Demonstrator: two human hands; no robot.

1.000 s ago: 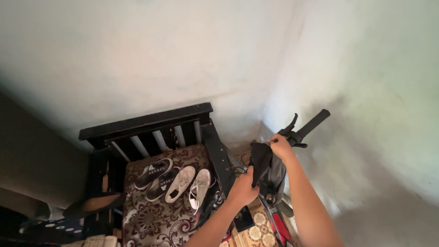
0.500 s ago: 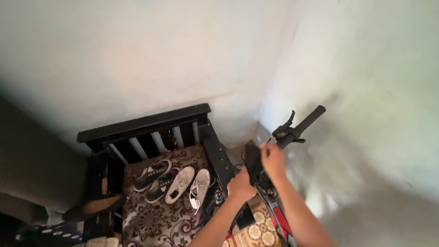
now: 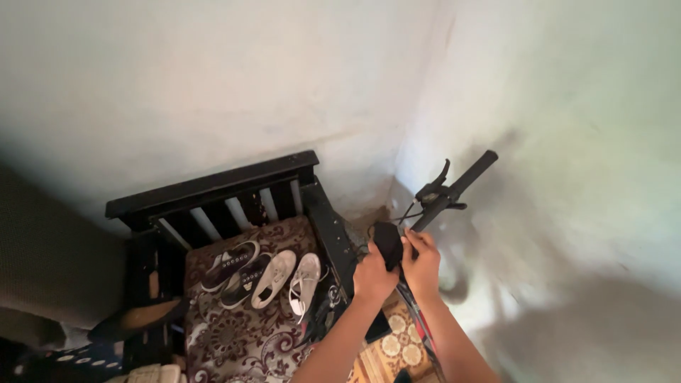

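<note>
Hands have slid down the bar since a second ago: left hand (image 3: 372,273) and right hand (image 3: 422,264) now both clamp fingers on a small black cloth pouch (image 3: 388,243) below the black scooter handlebar grip (image 3: 464,181), beside the dark wooden chair (image 3: 213,188).

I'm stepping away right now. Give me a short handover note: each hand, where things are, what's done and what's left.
Left hand: gripping a small black pouch-like object from its left side.
Right hand: fingers on the same object's right side, by the handlebar stem.
Things: the black object sits on the centre of a black handlebar with a brake lever, in the wall corner. Left of it, a dark wooden chair with a patterned cushion holds two dark and two white shoes.
Done: both hands are on the object.
Left: whether it is fastened or loose cannot be told; check before letting go.
</note>
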